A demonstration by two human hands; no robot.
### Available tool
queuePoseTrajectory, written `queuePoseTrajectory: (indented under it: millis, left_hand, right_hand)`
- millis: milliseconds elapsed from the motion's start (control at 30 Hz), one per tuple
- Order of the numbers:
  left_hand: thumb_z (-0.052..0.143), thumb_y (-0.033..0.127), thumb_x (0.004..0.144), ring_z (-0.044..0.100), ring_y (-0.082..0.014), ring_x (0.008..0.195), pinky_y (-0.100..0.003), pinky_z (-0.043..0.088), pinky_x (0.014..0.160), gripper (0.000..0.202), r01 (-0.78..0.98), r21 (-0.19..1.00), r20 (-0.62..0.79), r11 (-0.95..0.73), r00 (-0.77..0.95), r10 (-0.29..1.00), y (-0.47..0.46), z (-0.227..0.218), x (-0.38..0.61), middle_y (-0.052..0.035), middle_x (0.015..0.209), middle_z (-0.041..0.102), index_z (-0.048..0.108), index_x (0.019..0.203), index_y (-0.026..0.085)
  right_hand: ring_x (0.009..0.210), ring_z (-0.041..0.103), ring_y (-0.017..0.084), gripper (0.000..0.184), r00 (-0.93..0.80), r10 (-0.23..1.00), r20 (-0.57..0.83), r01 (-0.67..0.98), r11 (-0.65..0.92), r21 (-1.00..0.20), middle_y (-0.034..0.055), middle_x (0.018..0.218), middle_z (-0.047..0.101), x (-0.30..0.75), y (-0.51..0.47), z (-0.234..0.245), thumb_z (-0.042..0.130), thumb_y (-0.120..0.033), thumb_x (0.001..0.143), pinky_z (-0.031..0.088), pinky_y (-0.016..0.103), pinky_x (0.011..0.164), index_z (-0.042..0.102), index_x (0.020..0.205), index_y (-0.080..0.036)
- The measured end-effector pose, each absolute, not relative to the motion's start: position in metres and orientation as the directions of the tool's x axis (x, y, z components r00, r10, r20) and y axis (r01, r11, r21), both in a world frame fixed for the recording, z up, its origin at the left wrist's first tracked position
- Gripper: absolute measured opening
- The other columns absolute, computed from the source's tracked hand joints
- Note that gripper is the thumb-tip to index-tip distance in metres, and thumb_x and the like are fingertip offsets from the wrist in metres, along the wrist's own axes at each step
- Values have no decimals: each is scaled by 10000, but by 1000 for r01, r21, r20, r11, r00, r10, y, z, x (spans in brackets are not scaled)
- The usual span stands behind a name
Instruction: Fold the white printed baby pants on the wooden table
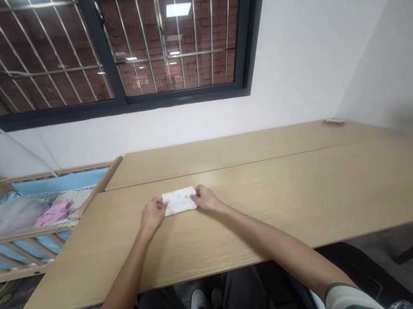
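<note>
Folded white cloth [179, 201] with a faint print lies flat on the pale wood-grain table [317, 199], just in front of the seam between its two tops, and the left hand [154, 214] and right hand [206, 199] each pinch one short end, fingers closed narrowly on the fabric. Beyond the table's left side stands a wooden crib [55, 173] with blue padding [61, 183], and a pink garment [52, 214] lies on gauzy bedding [3, 217] inside it. Above, a dark-framed barred window [123, 105] is set in the white wall.
</note>
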State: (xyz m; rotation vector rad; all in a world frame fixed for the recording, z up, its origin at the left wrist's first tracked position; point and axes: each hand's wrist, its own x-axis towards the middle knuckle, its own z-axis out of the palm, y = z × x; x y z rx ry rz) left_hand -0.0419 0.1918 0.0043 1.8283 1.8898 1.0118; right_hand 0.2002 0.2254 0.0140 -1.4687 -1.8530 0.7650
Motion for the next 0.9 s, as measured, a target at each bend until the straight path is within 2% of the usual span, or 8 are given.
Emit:
queuePoseTrajectory:
  millis: [67, 133, 200, 300, 433, 533, 633, 900]
  left_hand:
    - [627, 370, 849, 692, -268, 837, -367, 517, 788, 180, 760, 647, 267, -65, -146, 953, 192, 2, -40, -97, 871, 730, 641, 869, 192]
    - [631, 375, 850, 674, -325, 998, -453, 511, 900, 280, 784, 616, 331, -76, -170, 928, 190, 2, -37, -161, 1040, 713, 638, 1026, 157]
    - [603, 396, 880, 568, -353, 1242, -512, 441, 1047, 466, 804, 583, 416, -118, -170, 894, 187, 4, -32, -221, 1298, 610, 554, 1253, 121]
    - [479, 456, 966, 355, -296, 1462, -483, 321, 1189, 622, 812, 495, 537, -308, -8, 843, 181, 5, -19, -202, 1554, 394, 356, 1479, 126]
    - [291, 531, 1026, 189, -268, 1540, -470, 232, 1245, 713, 779, 338, 506, -529, 324, 800, 175, -4, -4, -182, 1651, 228, 164, 1585, 107]
    - [200, 562, 1032, 149, -256, 1548, -458, 214, 1249, 742, 821, 308, 377, -480, 358, 854, 175, -14, -2, -182, 1662, 178, 109, 1600, 94]
    - [171, 601, 1021, 127, -271, 1550, -490, 207, 1243, 773, 872, 286, 301, -398, 312, 901, 175, -19, -5, -174, 1665, 156, 90, 1606, 102]
    - [188, 636, 1006, 163, -327, 1539, -513, 226, 1225, 829, 911, 235, 298, -339, 265, 917, 172, -24, -11, -234, 1644, 185, 160, 1584, 42]
  right_hand:
    - [892, 649, 213, 224, -139, 983, 120, 639, 182, -747, 82, 959, 684, 198, 223, 17, 645, -278, 868, 511, 317, 800, 596, 1050, -157]
    - [1011, 641, 239, 337, -127, 970, 209, 683, 239, -690, 144, 1116, 662, 194, 216, 24, 611, -265, 885, 509, 350, 884, 569, 1185, -119]
    - [1208, 570, 277, 473, -156, 904, 398, 734, 376, -566, 214, 1331, 570, 187, 207, 31, 547, -275, 926, 454, 403, 1023, 488, 1354, -81]
    - [1454, 344, 297, 568, -352, 736, 579, 744, 595, -304, 216, 1561, 383, 173, 195, 36, 424, -309, 994, 292, 463, 1180, 360, 1514, -91]
    - [1514, 258, 287, 595, -621, 656, 429, 678, 724, -127, 181, 1618, 327, 159, 192, 22, 386, -315, 1004, 184, 475, 1235, 346, 1550, -84]
    - [1522, 250, 287, 615, -678, 664, 315, 672, 734, -101, 185, 1613, 332, 158, 197, 11, 387, -342, 1000, 142, 466, 1251, 367, 1543, -53]
    - [1544, 194, 257, 625, -656, 701, 279, 697, 705, -132, 164, 1630, 295, 165, 201, 8, 287, -386, 1032, 113, 462, 1259, 341, 1561, -57]
    - [1563, 94, 244, 720, -588, 791, 171, 750, 612, -253, 152, 1667, 178, 192, 200, 19, 152, -493, 1049, 100, 436, 1261, 207, 1602, -35]
